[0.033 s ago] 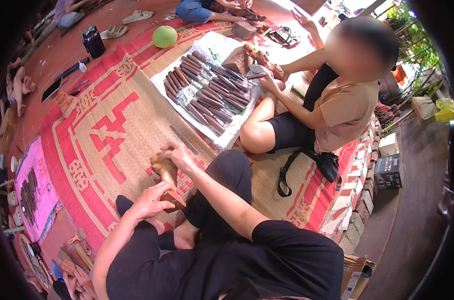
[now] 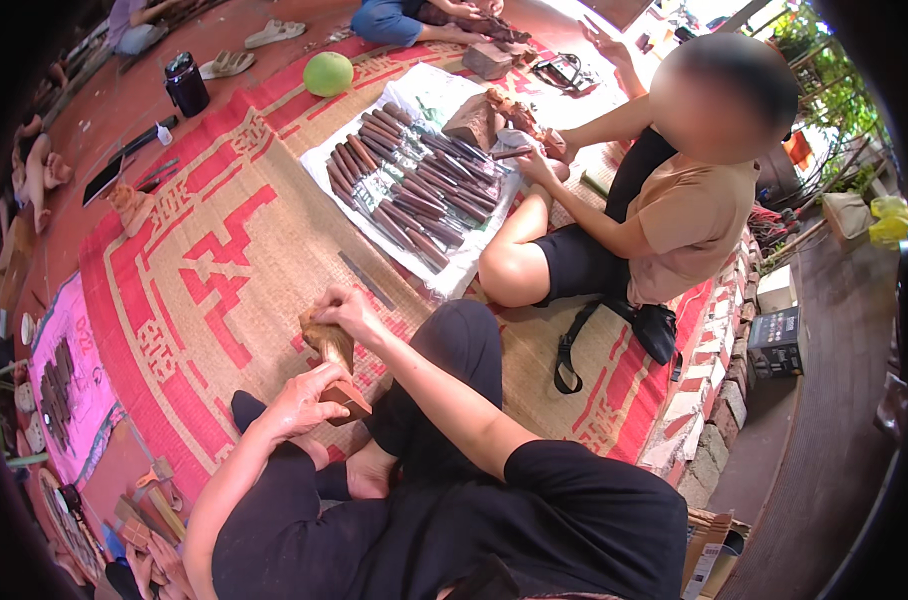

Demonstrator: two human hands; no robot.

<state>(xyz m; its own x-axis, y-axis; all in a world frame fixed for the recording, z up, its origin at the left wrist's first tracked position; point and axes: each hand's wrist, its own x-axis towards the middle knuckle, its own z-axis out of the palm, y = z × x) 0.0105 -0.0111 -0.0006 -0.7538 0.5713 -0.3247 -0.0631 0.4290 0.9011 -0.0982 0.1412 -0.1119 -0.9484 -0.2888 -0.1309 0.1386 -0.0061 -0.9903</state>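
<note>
Above my crossed legs I hold a carved wooden figure (image 2: 336, 347), golden-brown and glossy, with a reddish block base (image 2: 348, 399). My left hand (image 2: 306, 400) is closed round its lower part, thumb on the base. At the upper end of the carving, my right hand (image 2: 342, 308) has its fingers bent together, pressed near the wood. Whatever those fingers pinch, if anything, is too small to make out. Beyond my knee, a white cloth (image 2: 444, 280) carries rows of wooden-handled carving tools (image 2: 424, 205).
A patterned red and tan mat (image 2: 274, 210) lies under me. At the right sits a person in a tan shirt (image 2: 694, 220) holding a tool over a carving. A green round fruit (image 2: 328, 74), a dark flask (image 2: 185, 84) and a small carved figure (image 2: 132, 207) stand farther off. A brick edging (image 2: 709, 375) runs along the right.
My right hand has shifted very slightly along the top of the carving. The left hand keeps its place. The other person's raised hand has moved a little.
</note>
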